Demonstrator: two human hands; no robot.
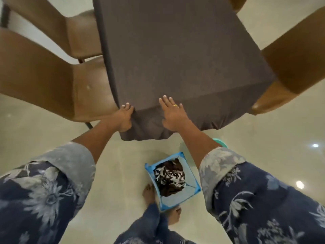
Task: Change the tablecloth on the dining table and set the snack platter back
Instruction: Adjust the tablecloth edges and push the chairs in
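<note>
A dark grey-brown tablecloth (175,55) covers the dining table and hangs over its near end. My left hand (124,118) grips the cloth at the near left corner, fingers curled over the edge. My right hand (173,115) lies flat with straight fingers on the cloth at the near edge, a gold ring on one finger. On the floor below, a blue fabric basket (151,167) holds a crumpled brown and white patterned cloth (170,178). No snack platter is in view.
Brown chairs stand at the left (44,81) and right (295,64) of the table. A green object (220,142) peeks out behind my right forearm. My bare feet (149,192) stand beside the basket on the pale tiled floor.
</note>
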